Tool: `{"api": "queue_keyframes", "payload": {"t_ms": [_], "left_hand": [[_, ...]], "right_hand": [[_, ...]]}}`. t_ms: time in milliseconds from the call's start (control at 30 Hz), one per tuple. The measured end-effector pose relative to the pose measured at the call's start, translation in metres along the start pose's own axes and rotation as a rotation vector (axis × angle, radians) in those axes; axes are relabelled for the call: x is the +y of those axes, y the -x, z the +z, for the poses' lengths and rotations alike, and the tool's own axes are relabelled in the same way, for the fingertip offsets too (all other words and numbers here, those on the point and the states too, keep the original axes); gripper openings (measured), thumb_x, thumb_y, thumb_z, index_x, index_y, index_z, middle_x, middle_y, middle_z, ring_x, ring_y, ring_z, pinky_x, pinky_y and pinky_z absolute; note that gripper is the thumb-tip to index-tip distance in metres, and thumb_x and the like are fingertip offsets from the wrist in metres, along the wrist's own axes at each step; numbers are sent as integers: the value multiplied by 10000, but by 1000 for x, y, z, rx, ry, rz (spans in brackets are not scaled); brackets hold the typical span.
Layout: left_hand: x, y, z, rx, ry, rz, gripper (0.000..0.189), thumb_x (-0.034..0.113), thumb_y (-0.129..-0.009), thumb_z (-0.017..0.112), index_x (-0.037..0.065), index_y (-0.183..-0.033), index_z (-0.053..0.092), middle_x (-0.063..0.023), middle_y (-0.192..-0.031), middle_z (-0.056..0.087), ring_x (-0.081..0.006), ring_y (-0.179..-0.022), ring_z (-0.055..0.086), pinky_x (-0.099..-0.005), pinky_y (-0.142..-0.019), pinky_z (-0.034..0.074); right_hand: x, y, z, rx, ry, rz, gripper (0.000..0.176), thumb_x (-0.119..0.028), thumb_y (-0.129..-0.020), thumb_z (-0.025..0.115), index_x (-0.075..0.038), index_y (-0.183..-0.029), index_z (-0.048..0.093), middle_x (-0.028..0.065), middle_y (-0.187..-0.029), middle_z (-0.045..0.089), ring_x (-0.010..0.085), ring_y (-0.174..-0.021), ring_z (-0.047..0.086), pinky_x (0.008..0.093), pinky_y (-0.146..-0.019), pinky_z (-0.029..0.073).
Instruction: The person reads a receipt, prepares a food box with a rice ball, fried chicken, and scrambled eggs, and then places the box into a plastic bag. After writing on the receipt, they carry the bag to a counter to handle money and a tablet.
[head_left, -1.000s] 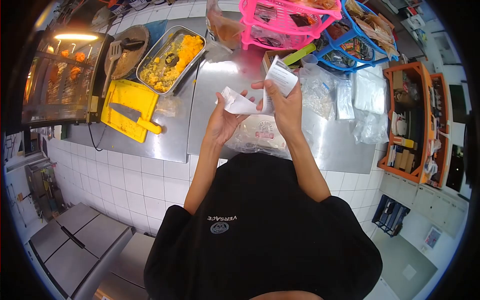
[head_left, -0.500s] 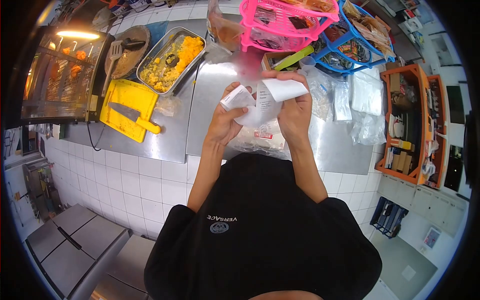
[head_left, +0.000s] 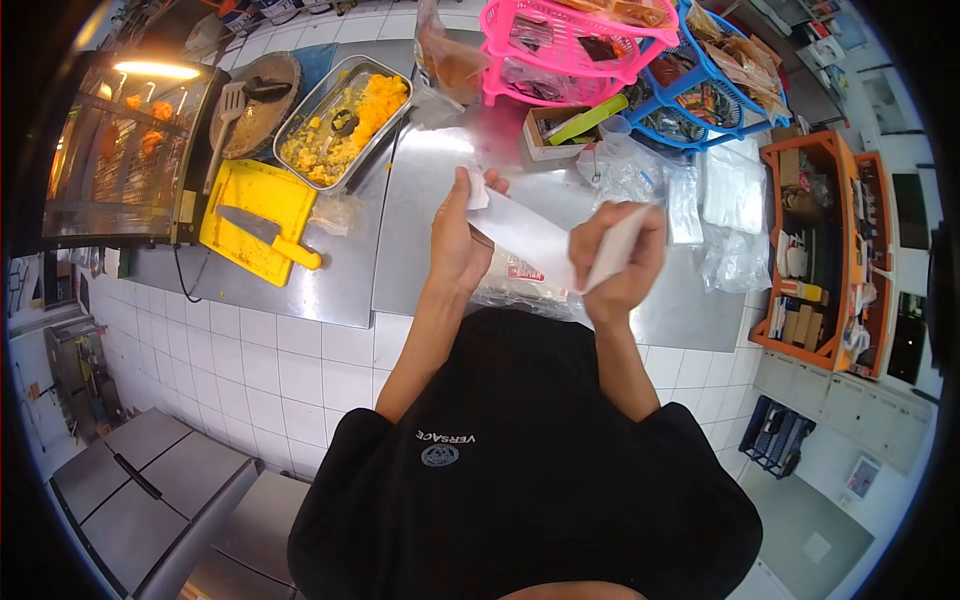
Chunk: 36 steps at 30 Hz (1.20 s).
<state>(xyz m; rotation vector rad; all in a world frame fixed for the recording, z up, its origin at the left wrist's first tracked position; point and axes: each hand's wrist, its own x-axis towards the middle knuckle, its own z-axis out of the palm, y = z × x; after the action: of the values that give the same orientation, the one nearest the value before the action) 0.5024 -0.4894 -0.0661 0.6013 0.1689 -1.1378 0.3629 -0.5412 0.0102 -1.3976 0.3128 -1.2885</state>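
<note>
A long white paper receipt (head_left: 525, 228) stretches at a slant between my two hands, above the steel counter. My left hand (head_left: 462, 232) grips its upper end between thumb and fingers. Lower and to the right, my right hand (head_left: 622, 258) is closed on the other end, and a flap of paper stands up from its fingers. That hand is slightly blurred. No print shows on the side of the strip facing me. Under the paper lies a clear plastic package (head_left: 525, 290) with a red label, partly hidden by the receipt and my hands.
On the left are a yellow cutting board (head_left: 235, 240) with a knife (head_left: 262, 230), a metal tray (head_left: 300, 165) of yellow food, and a lit display case (head_left: 140, 150). Pink baskets (head_left: 560, 85), blue baskets (head_left: 690, 130) and a small box (head_left: 545, 145) stand behind. Plastic bags (head_left: 730, 200) lie right.
My right hand has moved down and to the right, drawing the receipt out into a longer strip. My left hand has turned and shifted slightly right. The printed side no longer shows.
</note>
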Motion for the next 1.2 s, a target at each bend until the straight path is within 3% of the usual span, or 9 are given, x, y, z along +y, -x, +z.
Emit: {"api": "queue_keyframes", "payload": {"t_ms": [67, 167, 300, 433, 500, 700, 867, 1033, 1200], "left_hand": [[1, 4, 9, 110, 120, -36, 424, 192, -951, 641, 110, -1324, 456, -83, -1070, 568, -266, -1197, 540, -491, -1086, 430], [5, 28, 25, -273, 410, -126, 510, 193, -924, 675, 100, -1357, 424, -56, -1031, 552, -254, -1173, 535, -541, -1058, 442], [-6, 46, 34, -409, -276, 229, 588, 74, -901, 646, 67, -1412, 355, -65, -1059, 550, -278, -1209, 526, -528, -1007, 473], [13, 25, 18, -190, -146, 29, 438, 205, -953, 596, 50, -1333, 443, -77, -1037, 571, -259, -1127, 585, -386, -923, 527], [22, 12, 12, -38, -6, -43, 388, 328, -1014, 491, 37, -1270, 489, -83, -1073, 603, -236, -1065, 603, -369, -857, 541], [-5, 34, 32, -182, -377, 153, 606, 546, -1016, 364, 33, -1317, 479, -81, -1126, 605, -155, -1022, 600, -302, -905, 486], [-16, 40, 28, -228, -359, 144, 604, 523, -1027, 361, 20, -1346, 461, -87, -1148, 611, -171, -1055, 601, -304, -915, 482], [7, 30, 25, -253, -209, 120, 496, 422, -1049, 382, 32, -1353, 425, -82, -1006, 610, -175, -976, 601, -363, -873, 506], [13, 9, 7, -400, -4, 141, 367, 416, -1045, 405, 63, -1087, 493, -45, -828, 517, -175, -823, 543, -357, -789, 480]], "right_hand": [[17, 19, -11, 11, 303, 35, 133, -171, -1050, 419, -45, -1019, 446, 89, -658, 512, 82, -441, 424, 258, -401, 339], [16, 8, 10, 195, 291, 21, 158, -197, -1053, 431, -40, -1031, 440, 67, -784, 553, 56, -617, 479, 227, -528, 388], [2, -3, 21, 339, 161, -36, 140, -185, -1048, 455, -46, -1031, 451, 22, -959, 547, 25, -887, 453, 183, -738, 383], [1, 5, 10, 172, 348, 70, 128, -146, -1035, 476, -30, -987, 503, 15, -854, 572, 28, -761, 481, 197, -660, 409], [-8, 4, 11, -275, 541, 397, 128, -116, -1014, 515, -4, -971, 559, 11, -723, 598, 23, -633, 476, 214, -563, 404], [26, -11, 28, -62, 586, 195, 133, -124, -934, 650, 2, -897, 628, 70, -578, 579, 98, -485, 492, 264, -481, 379], [34, -16, 25, -114, 913, 23, 146, -113, -913, 670, 12, -969, 620, 139, -878, 638, 135, -748, 590, 293, -545, 435], [31, 8, 13, -162, 481, 449, 318, -177, -942, 640, -23, -1178, 492, 131, -910, 610, 171, -768, 578, 302, -617, 465], [21, 13, -20, -469, 535, 950, 280, -224, -964, 605, 22, -830, 619, 95, -639, 572, 197, -674, 570, 360, -610, 421]]}}
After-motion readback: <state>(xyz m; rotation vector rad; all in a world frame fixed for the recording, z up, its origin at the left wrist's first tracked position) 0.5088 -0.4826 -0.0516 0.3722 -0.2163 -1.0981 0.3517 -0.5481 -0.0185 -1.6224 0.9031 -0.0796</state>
